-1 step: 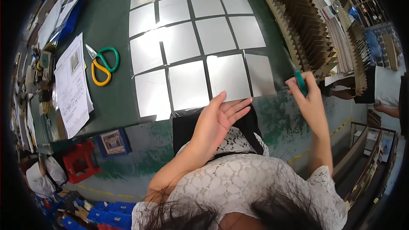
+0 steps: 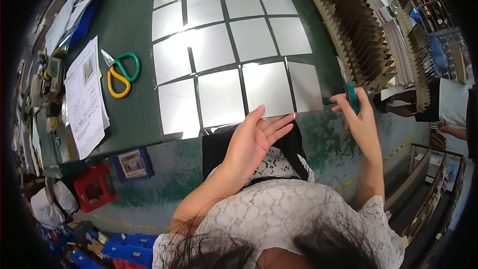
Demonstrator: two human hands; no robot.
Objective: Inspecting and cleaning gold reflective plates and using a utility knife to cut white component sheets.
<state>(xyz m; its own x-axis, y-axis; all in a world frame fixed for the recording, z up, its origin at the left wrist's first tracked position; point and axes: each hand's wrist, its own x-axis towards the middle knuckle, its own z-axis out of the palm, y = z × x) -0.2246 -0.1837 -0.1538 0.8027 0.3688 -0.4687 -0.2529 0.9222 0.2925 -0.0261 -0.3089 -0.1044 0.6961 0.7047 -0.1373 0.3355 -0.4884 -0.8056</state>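
Note:
Rows of silver square sheets (image 2: 216, 47) lie side by side on the dark green tabletop, apparently with clear film about their edges. At the near edge, my left hand (image 2: 254, 137) is palm up, its thumb on top of a silver sheet (image 2: 269, 89) in the nearest row and its fingers along and under the edge. To the right, my right hand (image 2: 362, 119) is closed around a green-handled tool (image 2: 354, 98) with a thin pale tip pointing away from me; its exact kind is unclear. The nearest row's rightmost sheet (image 2: 304, 87) looks greyer than its neighbours.
Green-and-yellow-handled scissors (image 2: 119, 73) and printed papers (image 2: 84, 99) lie on the left. Brown slotted cardboard racks (image 2: 348, 25) line the right side. A red stool (image 2: 94, 189) stands below the table at left. Another person (image 2: 450, 99) is at far right.
The right hand and the green-handled tool have shifted very slightly. The left hand keeps its place at the sheet's near edge.

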